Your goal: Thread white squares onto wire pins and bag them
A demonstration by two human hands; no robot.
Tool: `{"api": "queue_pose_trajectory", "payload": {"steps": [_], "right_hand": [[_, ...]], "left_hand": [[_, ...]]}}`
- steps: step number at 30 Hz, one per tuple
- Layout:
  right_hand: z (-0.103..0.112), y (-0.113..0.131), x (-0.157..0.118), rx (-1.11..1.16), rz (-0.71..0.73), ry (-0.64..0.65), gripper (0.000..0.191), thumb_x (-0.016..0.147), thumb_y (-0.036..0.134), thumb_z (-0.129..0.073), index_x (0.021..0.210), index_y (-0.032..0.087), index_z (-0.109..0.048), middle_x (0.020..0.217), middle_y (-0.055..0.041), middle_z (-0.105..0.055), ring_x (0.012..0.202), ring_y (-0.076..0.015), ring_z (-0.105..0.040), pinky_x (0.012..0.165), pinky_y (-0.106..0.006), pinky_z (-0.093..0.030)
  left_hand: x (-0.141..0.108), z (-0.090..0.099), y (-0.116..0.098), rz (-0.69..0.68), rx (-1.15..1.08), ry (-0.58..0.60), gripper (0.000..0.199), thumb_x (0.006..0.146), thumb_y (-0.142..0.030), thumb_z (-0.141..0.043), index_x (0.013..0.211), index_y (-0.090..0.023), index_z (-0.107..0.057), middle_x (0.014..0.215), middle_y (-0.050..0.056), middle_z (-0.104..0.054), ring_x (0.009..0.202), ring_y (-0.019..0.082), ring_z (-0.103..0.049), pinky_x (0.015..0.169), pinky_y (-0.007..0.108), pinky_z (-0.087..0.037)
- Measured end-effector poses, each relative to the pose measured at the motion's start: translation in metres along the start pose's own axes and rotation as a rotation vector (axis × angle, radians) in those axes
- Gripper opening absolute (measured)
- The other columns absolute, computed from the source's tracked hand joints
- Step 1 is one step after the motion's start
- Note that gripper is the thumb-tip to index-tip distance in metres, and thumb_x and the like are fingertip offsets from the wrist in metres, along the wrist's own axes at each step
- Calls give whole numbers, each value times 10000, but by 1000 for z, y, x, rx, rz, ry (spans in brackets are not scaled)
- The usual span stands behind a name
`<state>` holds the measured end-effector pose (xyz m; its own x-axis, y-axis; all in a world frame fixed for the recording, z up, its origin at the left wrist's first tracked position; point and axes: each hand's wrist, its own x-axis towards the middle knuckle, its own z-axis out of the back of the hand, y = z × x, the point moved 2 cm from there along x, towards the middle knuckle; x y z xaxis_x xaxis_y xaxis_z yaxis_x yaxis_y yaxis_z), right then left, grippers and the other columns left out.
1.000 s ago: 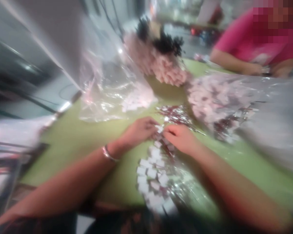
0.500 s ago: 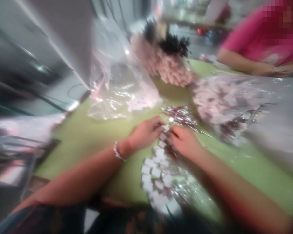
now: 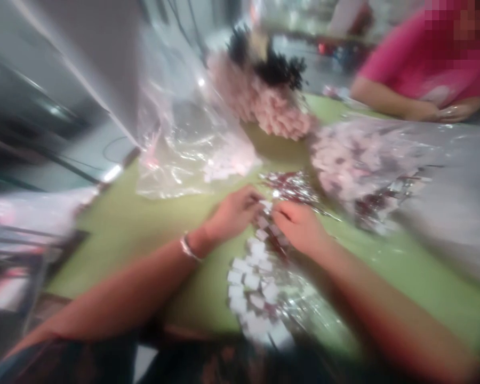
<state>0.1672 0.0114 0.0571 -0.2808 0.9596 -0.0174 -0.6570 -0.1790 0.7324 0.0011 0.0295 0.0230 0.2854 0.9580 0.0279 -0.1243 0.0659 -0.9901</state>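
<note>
Beyond the fingers, the green table (image 3: pixel 144 224) holds clear bags (image 3: pixel 176 160), with a person (image 3: pixel 416 64) in pink farther off. A white tag (image 3: pixel 266 205) lies between the fingertips (blur hides whether either hand clamps it). Left hand (image 3: pixel 234 213) and right hand (image 3: pixel 304 229) angle inward, fingers curled, more tags (image 3: pixel 252 281) nearer the wearer.

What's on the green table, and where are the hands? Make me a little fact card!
table: green
left hand: fingertips by a white bit; grip too blurry to tell
right hand: close to the same bit, on its other side
near the hands: white squares, shiny strips
farther back: pink bunch, clear bag
across the table: a person in pink
</note>
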Motion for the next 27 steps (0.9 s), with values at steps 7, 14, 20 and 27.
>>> {"api": "queue_pose_trajectory", "payload": {"steps": [7, 14, 20, 27], "right_hand": [[9, 3, 3, 25, -21, 21, 238, 827, 294, -496, 606, 205, -489, 575, 44, -486, 557, -108, -417, 535, -227, -329], [1, -4, 5, -35, 12, -17, 232, 819, 237, -486, 589, 205, -481, 548, 41, -505, 539, -107, -424, 523, -232, -300], [5, 3, 2, -88, 6, 54, 195, 807, 213, -514, 613, 200, -530, 582, 34, -560, 552, -109, -463, 529, -240, -313], [40, 4, -1, -174, 27, 380, 229, 854, 237, -476, 701, 216, -645, 602, 22, -617, 559, -120, -513, 560, -269, -347]], "left_hand": [[2, 0, -1, 118, -495, 175, 198, 821, -287, -678, 880, -171, -529, 686, 16, -670, 560, 89, -594, 520, 214, -433], [-1, -4, 10, 63, -156, 47, 188, 850, -319, -641, 929, -178, -546, 678, 25, -676, 536, 97, -585, 501, 222, -434], [4, 8, -14, -90, 225, 0, 199, 865, -355, -595, 962, -181, -587, 869, 74, -673, 759, 163, -614, 695, 294, -476], [22, 70, -8, 125, 1302, -292, 295, 902, -286, -467, 1081, -71, -562, 1019, 223, -588, 991, 359, -556, 836, 449, -429]]}}
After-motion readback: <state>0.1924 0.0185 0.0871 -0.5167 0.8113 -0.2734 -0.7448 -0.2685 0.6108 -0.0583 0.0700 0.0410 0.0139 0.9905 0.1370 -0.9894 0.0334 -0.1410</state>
